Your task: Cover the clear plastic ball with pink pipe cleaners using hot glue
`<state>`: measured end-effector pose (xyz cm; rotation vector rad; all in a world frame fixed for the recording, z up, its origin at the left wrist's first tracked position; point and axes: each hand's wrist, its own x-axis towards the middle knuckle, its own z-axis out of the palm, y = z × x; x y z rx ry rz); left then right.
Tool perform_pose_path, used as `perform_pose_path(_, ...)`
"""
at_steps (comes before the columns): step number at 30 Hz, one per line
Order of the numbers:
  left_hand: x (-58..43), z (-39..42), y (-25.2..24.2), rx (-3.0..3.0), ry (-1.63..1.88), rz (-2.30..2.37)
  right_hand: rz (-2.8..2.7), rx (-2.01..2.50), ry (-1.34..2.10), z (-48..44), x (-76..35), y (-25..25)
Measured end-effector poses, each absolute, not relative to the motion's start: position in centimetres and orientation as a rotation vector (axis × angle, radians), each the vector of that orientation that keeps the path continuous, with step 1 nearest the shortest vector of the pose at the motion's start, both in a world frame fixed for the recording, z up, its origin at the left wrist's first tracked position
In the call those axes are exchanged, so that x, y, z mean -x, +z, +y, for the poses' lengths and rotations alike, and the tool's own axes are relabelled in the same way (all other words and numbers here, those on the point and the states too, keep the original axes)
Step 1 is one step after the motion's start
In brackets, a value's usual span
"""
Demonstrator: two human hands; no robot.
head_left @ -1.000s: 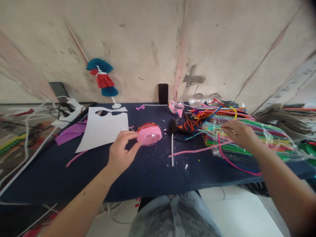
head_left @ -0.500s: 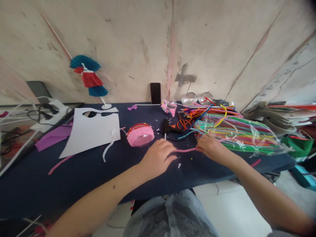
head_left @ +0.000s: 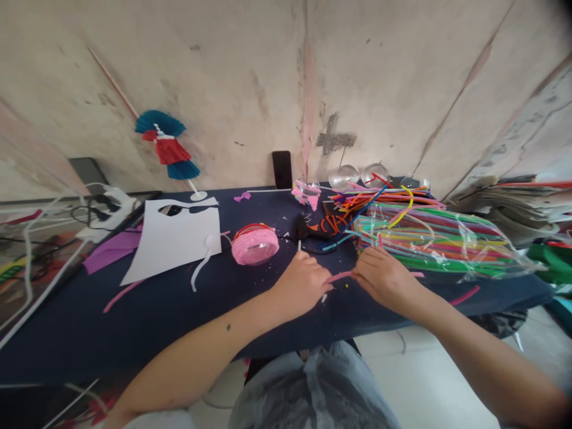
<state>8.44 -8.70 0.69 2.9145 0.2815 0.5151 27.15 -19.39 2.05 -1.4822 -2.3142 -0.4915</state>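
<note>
A pink pipe cleaner [head_left: 341, 276] runs between my two hands, low over the dark tabletop. My left hand [head_left: 302, 283] is closed on one end of the visible stretch, thumb and fingers pinched together. Closed too, my right hand [head_left: 379, 275] grips it a short way to the right. A pink tip pokes up above the right hand and another pink length shows beyond it. Left of my hands lies a round pink piece [head_left: 254, 245] with a clear middle and a red band. Just behind them rests a black glue gun [head_left: 306, 227] with orange wrapping.
Bundled pipe cleaners in a clear bag [head_left: 447, 241] lie at right. White paper [head_left: 179, 238] and a purple sheet [head_left: 111, 247] are at left. Clear domes [head_left: 344, 177], a phone [head_left: 282, 170], and a blue-red fan-folded figure [head_left: 170, 149] stand along the wall. A power strip [head_left: 107, 211] sits far left.
My hands have come closer together, so the pink stretch between them is shorter. The left hand moved slightly right. A pink tip now shows above the right hand. The view has shifted slightly.
</note>
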Motion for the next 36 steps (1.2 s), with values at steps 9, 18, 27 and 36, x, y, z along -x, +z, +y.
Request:
perform_pose_path(9, -8.6, -8.3, -1.5, -2.858, 0.646, 0.577, -2.305, 1.613, -0.598, -19.9, -26.1, 0.4)
perform_pose_path(18, -6.3, -8.1, -2.0, -2.777, 0.771, 0.388, -2.316, 1.482, -0.397, -19.9, -28.7, 1.3)
perform_pose_path(27, -4.9, -7.3, -2.4, -2.808, 0.596, 0.47, -2.494, 1.538, -0.274, -19.6, -34.5, 3.0)
perform_pose_path(36, -2.9, -6.2, -1.5, -2.615, 0.422, 0.67, -2.088, 1.631, -0.386, -17.7, -42.5, 4.8)
